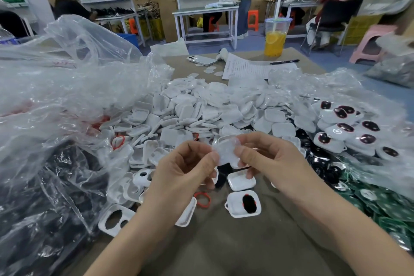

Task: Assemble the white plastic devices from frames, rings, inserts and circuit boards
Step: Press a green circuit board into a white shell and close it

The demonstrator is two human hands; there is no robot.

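My left hand (188, 166) and my right hand (266, 154) together pinch a small translucent white plastic insert (225, 151) above the table, thumbs on its near face. Below it lie a white frame with a black-filled, red-ringed opening (245, 207), a plain white shell (240, 180), a loose red ring (202, 200) and an empty frame with two holes (115, 219). A large heap of white plastic shells (201, 110) spreads behind my hands.
Crumpled clear plastic bags (67, 87) rise at the left. Assembled white devices with dark windows (349, 127) pile at the right, green circuit boards (380, 204) below them. A phone (201, 60), paper sheet (251, 67), pen (284, 62) and orange drink cup (275, 38) stand at the far edge.
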